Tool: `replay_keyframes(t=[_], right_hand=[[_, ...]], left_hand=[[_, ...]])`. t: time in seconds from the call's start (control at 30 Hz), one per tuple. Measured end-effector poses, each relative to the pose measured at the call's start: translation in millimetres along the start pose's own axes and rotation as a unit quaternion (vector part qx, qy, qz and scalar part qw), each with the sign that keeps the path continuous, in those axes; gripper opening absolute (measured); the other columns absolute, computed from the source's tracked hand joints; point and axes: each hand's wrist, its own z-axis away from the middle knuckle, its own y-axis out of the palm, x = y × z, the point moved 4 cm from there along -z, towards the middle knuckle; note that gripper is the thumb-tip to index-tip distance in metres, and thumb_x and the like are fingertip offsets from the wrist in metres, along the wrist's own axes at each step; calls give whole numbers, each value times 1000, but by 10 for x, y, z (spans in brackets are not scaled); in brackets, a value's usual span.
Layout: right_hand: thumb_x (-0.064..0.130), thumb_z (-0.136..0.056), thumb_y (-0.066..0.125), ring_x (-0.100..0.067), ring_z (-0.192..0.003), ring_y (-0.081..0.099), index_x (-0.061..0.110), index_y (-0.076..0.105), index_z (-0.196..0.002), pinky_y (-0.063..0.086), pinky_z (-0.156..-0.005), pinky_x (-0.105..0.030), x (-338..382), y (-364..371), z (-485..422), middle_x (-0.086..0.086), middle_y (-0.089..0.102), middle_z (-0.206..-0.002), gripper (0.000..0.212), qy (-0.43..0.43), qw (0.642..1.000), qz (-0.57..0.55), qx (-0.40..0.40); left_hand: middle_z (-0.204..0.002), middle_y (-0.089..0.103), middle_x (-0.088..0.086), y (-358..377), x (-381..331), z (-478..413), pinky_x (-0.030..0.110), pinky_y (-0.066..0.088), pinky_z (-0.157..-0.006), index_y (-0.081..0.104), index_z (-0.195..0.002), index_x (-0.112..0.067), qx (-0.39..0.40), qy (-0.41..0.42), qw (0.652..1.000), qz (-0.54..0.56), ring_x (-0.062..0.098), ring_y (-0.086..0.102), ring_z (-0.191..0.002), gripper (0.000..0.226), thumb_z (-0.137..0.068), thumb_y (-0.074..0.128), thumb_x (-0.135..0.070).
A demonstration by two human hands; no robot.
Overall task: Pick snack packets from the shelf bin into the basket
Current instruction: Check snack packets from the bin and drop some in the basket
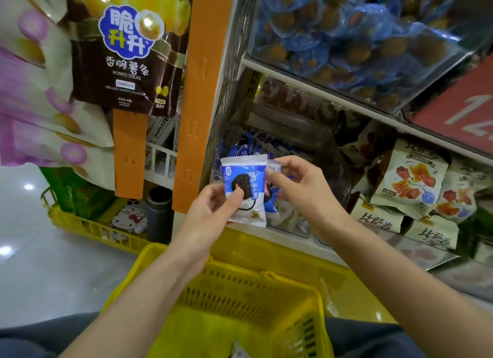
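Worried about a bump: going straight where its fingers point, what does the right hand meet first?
Likely the cookie packet in the left hand, close beside the right hand, which itself pinches a second packet; depth unclear.

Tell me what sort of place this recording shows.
Most likely a shop's snack aisle: shelf bins heaped with wrapped snacks, a hanging potato sticks bag, and a yellow shopping basket under the held cookie packet.

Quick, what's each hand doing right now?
Left hand: holding a cookie packet.
Right hand: pinching a second cookie packet behind it.
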Motion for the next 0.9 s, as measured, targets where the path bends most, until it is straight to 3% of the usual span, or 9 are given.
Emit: replay_keyframes(t=[0.07,0.23,0.33,0.43,0.57,0.67,0.7,0.8,0.9], right_hand=[[22,-86,64,-1,-65,61,24,60,-90,50,-55,-18,-39,45,42,9,64,-75,5,29,999,-21,6],[20,-92,54,-15,-77,67,17,57,-99,57,-69,-34,-83,121,126,-3,70,-87,8,89,993,-70,42],[28,-98,40,-9,-77,69,17,55,-107,53,-60,-19,-59,170,187,5,73,-85,20,84,988,-89,89],[33,-98,37,-5,-82,68,19,58,-103,52,-64,-15,-7,202,266,13,72,-85,26,68,986,-71,135],[26,-90,57,-14,-83,63,-3,59,-100,55,-77,-30,0,197,287,-10,69,-95,31,48,994,13,97],[24,-87,61,-25,-84,66,-4,61,-95,51,-83,-47,-17,170,250,-15,70,-94,30,62,996,16,66],[23,-87,61,-25,-85,67,-1,63,-95,53,-80,-46,-19,144,224,-12,71,-93,25,65,996,9,64],[18,-89,58,-13,-77,71,10,64,-93,56,-61,-21,28,23,61,-2,74,-86,10,70,995,-59,47],[19,-90,59,-8,-68,69,15,61,-83,53,-56,-15,47,-158,-274,-1,72,-78,9,40,997,-26,-58]], left_hand=[[-106,67,-2,-12,23,6,28,48,-87,54,-116,-20,25,-36,999,11,9,63,-99,58,-65,61,-47],[-100,72,3,24,-23,45,19,52,-67,59,-114,-14,104,-76,989,67,10,68,-87,52,-71,61,-43],[-98,72,2,15,-27,46,21,54,-67,57,-114,-15,97,-78,990,61,12,69,-86,57,-66,65,-44],[-97,73,1,12,0,35,25,54,-70,57,-112,-18,76,-73,993,44,15,69,-88,56,-64,66,-46],[-97,72,-1,-1,54,17,30,52,-75,56,-112,-24,27,-78,996,23,15,69,-90,59,-61,64,-53],[-103,71,6,-31,67,-9,32,51,-75,59,-113,-21,17,-113,990,83,20,67,-95,49,-78,50,-54],[-105,70,8,-50,59,-23,35,52,-77,60,-113,-19,4,-126,985,116,22,67,-96,44,-84,47,-50],[-101,68,5,-172,34,-75,35,53,-79,56,-108,-19,-72,-121,982,123,18,66,-89,20,-94,48,-29],[-100,64,-1,-218,-6,-98,36,50,-87,50,-111,-22,-101,-96,987,83,13,64,-91,16,-96,47,-25]])
